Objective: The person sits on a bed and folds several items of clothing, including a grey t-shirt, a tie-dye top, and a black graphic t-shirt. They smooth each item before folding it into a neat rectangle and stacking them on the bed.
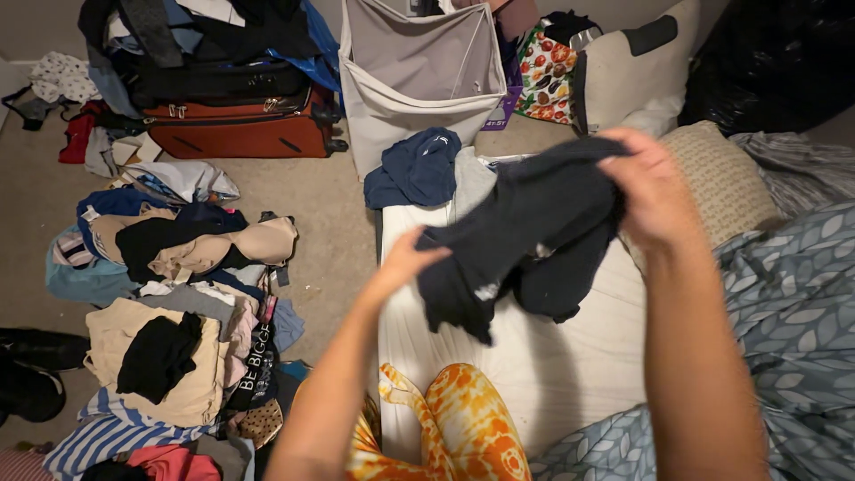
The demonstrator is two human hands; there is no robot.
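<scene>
Much of the dark garment [525, 236] is hard to read: it is bunched and folded over itself, so its kind and full shape cannot be told, and only a small pale patch near its lower left edge breaks the dark navy or charcoal cloth. It hangs in the air at the centre of the frame, above the white mattress [552, 374], with its lower folds drooping toward the sheet. The right hand [655, 191], right of centre, is closed over the garment's upper edge, fingers curled down into the cloth so the fingertips are hidden. The left hand [405, 258], just left of centre, pinches the garment's left edge; its fingers are tucked behind the fabric and cannot be seen. Both forearms are cut off by the bottom edge. An orange and white tie-dye cloth [459, 428] at bottom centre is partly hidden by the left forearm. A blue garment [414, 169] lies crumpled at the mattress's far end, just in front of a grey fabric hamper [419, 71] whose top is cut off by the upper edge. A heap of mixed clothes [169, 303] covers the carpet at left, its lower part running out of frame, and a red suitcase [236, 129] at upper left is buried under dark clothing.
</scene>
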